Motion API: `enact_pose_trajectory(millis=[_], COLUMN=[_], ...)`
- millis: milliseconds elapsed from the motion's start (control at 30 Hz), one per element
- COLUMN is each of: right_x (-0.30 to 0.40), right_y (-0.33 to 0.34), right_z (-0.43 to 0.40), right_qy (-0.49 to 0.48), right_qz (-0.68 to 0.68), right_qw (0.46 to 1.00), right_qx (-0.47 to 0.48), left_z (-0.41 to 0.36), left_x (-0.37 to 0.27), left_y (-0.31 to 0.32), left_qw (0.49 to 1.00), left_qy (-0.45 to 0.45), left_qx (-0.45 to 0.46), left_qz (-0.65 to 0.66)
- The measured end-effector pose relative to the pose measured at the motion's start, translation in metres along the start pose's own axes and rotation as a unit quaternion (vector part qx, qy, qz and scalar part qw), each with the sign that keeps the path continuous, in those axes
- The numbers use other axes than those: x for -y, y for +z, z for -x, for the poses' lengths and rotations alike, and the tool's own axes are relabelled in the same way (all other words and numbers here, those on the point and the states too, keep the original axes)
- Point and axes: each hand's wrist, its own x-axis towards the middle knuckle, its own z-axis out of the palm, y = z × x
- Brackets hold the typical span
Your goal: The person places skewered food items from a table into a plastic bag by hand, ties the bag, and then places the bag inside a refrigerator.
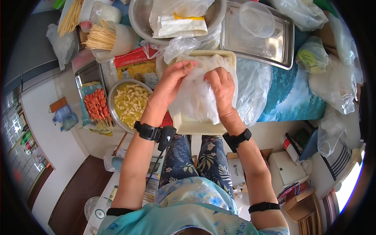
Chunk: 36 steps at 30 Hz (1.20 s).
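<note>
A thin, white translucent plastic bag (192, 94) lies bunched over a cream plastic tray (199, 128) in front of me. My left hand (175, 75) has its thumb and fingers on the bag's upper left edge. The curled fingers of my right hand (222, 86) pinch the bag at its right side, and a fold hangs below them. More pale plastic fills the far part of the tray, and what lies beneath it is hidden. Left of my left forearm is a metal bowl (110, 107) of pale, cut pieces (129, 101) in yellowish liquid.
Skewered red meat (96, 104) lies beside a metal tray (77, 77) at left. A cup holds bamboo skewers (101, 36). Beyond stand a large metal basin (141, 29) and a steel tray (232, 41) with a clear plastic tub (257, 19). Plastic bags (252, 85) cover the table's right side.
</note>
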Motion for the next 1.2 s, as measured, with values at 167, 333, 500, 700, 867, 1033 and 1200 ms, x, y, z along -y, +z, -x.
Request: enact_pose_trajectory(millis=[167, 333, 500, 700, 867, 1033, 1200], right_x=[0.006, 0.007, 0.037, 0.039, 0.036, 0.026, 0.031], right_y=[0.0, -0.006, -0.024, -0.045, -0.054, -0.061, -0.062], right_z=[0.007, 0.011, 0.01, -0.001, 0.005, 0.016, 0.022], right_qy=[-0.025, 0.018, 0.135, 0.154, 0.174, 0.246, 0.311], right_qz=[-0.018, -0.076, -0.221, -0.297, -0.331, -0.457, -0.504], right_qw=[0.999, 0.996, 0.964, 0.936, 0.922, 0.854, 0.804], right_qx=[-0.01, 0.047, 0.065, 0.113, 0.096, 0.042, 0.05], left_z=[-0.009, -0.003, 0.013, 0.019, 0.019, 0.042, 0.05], left_x=[-0.004, -0.013, -0.023, -0.031, -0.038, -0.059, -0.059], left_y=[-0.003, -0.011, -0.01, -0.023, -0.021, -0.015, -0.024], left_qw=[0.999, 0.99, 0.997, 0.974, 0.996, 0.993, 0.916], left_qy=[-0.016, 0.067, 0.037, -0.005, 0.064, 0.094, 0.005], left_qx=[0.013, 0.033, 0.023, -0.063, 0.007, 0.069, 0.003], left_qz=[-0.032, 0.116, 0.057, -0.22, 0.061, -0.017, -0.401])
